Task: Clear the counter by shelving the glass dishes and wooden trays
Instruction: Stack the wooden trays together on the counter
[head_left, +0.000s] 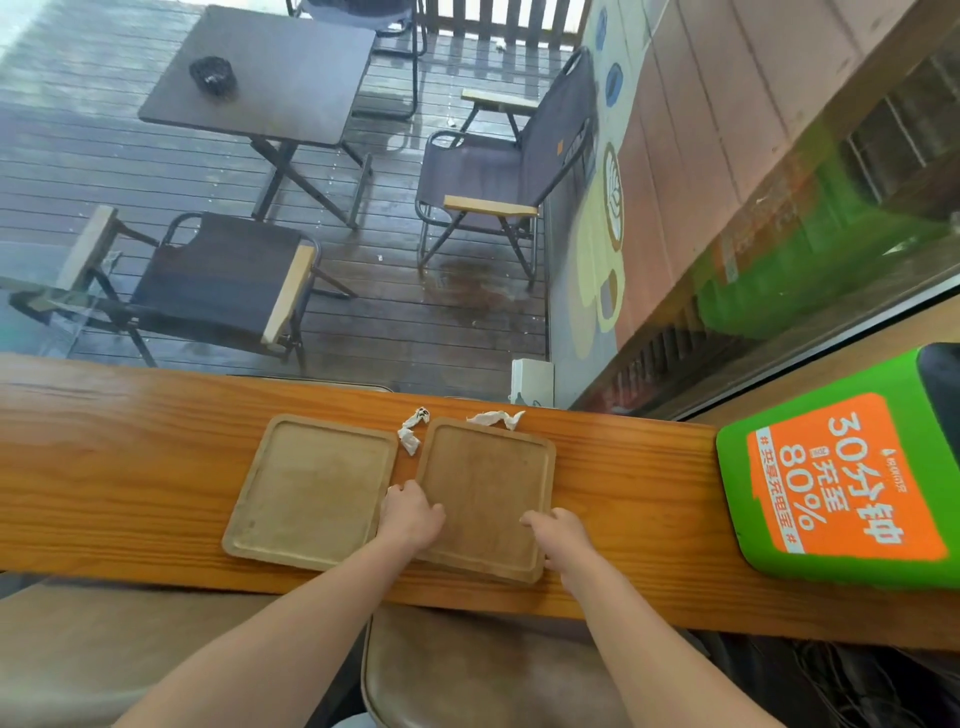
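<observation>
— Trays first: left hand (410, 514) fingers (402, 491) curl over the darker tray (485, 493)'s left edge; right hand (558, 530) lies flat, gripping nothing.
— Both trays sit on the tabletop (130, 467)?
— Yes. Lift level, stack onto the lighter tray (311, 488), avoiding the napkins (410, 434).

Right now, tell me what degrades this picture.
Head view: wide-angle lens bows the wooden counter edge; glass reflections haze the folding chair at left and smear green at right; both hands on the darker wooden tray look slightly soft.
</observation>
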